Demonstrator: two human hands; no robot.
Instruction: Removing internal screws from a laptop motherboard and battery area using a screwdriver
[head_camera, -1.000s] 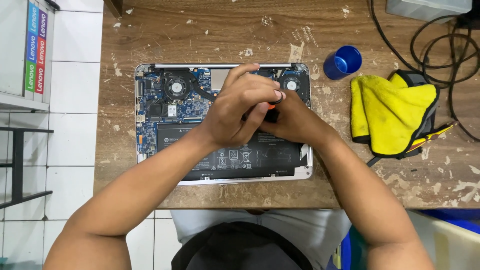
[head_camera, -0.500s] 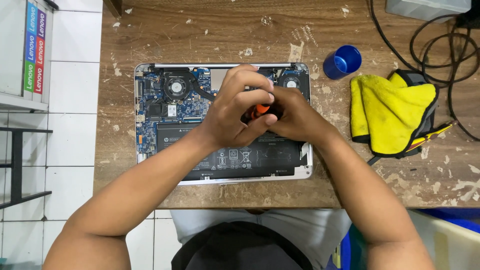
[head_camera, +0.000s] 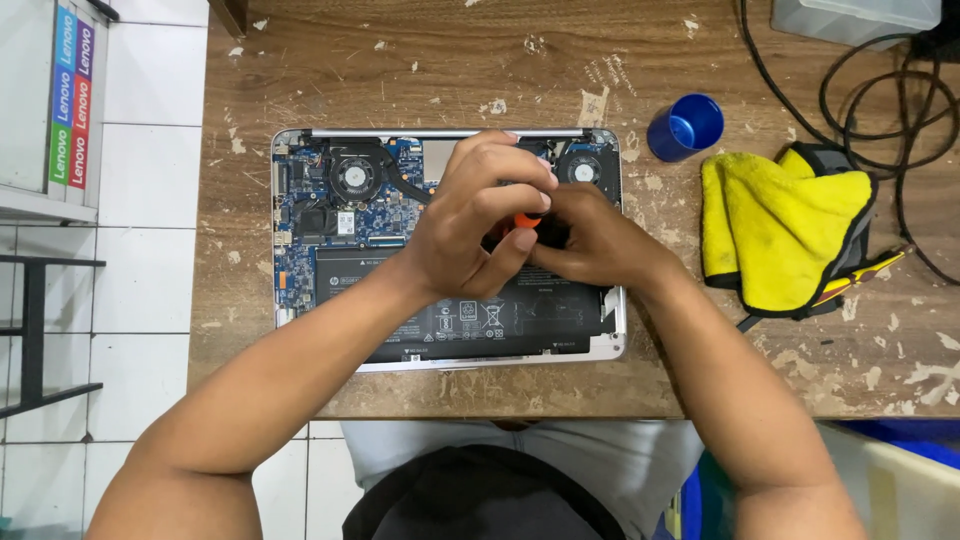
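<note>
Head view: both hands, left (head_camera: 470, 235) and right (head_camera: 590, 240), pinched together on an orange-handled screwdriver (head_camera: 527, 220) over the opened laptop (head_camera: 340, 215) directly beneath. Likely risk: tip slipping, gouging the blue board or battery (head_camera: 450, 315) under the wrists.

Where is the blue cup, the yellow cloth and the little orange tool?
Blue cup (head_camera: 685, 127), head view, on its inside, near the rim.
Yellow cloth (head_camera: 785, 235), head view, on the middle of the folded cloth.
Orange tool (head_camera: 527, 220), head view, on the bit of handle showing between the hands.
</note>
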